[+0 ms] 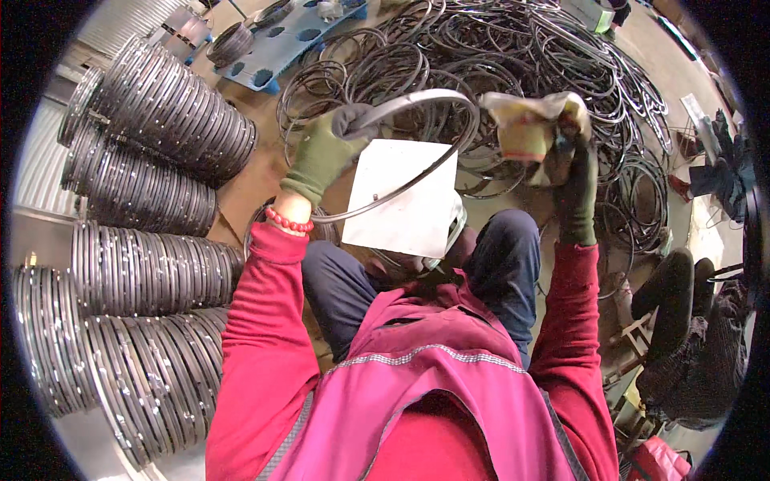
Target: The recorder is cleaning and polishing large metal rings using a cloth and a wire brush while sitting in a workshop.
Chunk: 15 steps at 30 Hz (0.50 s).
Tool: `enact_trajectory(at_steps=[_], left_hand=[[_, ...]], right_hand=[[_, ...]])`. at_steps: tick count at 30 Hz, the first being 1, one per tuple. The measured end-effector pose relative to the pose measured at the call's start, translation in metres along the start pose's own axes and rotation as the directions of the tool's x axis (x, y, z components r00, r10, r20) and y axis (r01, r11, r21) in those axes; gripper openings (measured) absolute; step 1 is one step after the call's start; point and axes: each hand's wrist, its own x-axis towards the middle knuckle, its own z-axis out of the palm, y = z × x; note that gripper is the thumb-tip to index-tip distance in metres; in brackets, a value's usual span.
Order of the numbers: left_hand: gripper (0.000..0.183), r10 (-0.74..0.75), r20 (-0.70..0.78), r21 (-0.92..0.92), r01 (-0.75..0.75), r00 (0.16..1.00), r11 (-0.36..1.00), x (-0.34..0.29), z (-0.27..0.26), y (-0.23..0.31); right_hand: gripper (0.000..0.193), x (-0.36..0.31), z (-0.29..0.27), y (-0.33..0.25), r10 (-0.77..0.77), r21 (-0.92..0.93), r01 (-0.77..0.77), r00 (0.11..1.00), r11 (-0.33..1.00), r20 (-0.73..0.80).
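Left hand (351, 128): closed around black hoop (429, 96) | Right hand (571, 144): gripping cloth (521, 132) | Hoop position: above white panel (393, 164) | Risk: hoop may twist or slip if one-sided grip loosens

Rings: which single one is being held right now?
The ring in the gloved left hand, crossing in front of the white board; the others lie in the loose heap ahead or in stacks at left.
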Motion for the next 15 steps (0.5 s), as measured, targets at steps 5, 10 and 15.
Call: enact_trajectory(at_steps=[5,10,15], left_hand=[[0.033,0.052,0.031,0.095,-0.055,0.998,0.994,-0.022,0.006,0.021],[0.033,0.122,-0.019,0.152,-0.118,0.992,0.981,-0.04,-0.001,0.024],[0.032,0.176,-0.046,0.113,-0.17,0.983,0.979,-0.049,-0.007,0.008]], right_hand=[[0.028,0.006,0.066,-0.044,-0.334,-0.169,0.335,0.942,0.927,0.034],[0.019,0.013,0.099,-0.033,-0.496,-0.388,0.652,0.753,0.651,0.433],[0.044,-0.002,0.124,0.001,-0.298,-0.399,0.643,0.703,0.654,0.646]])
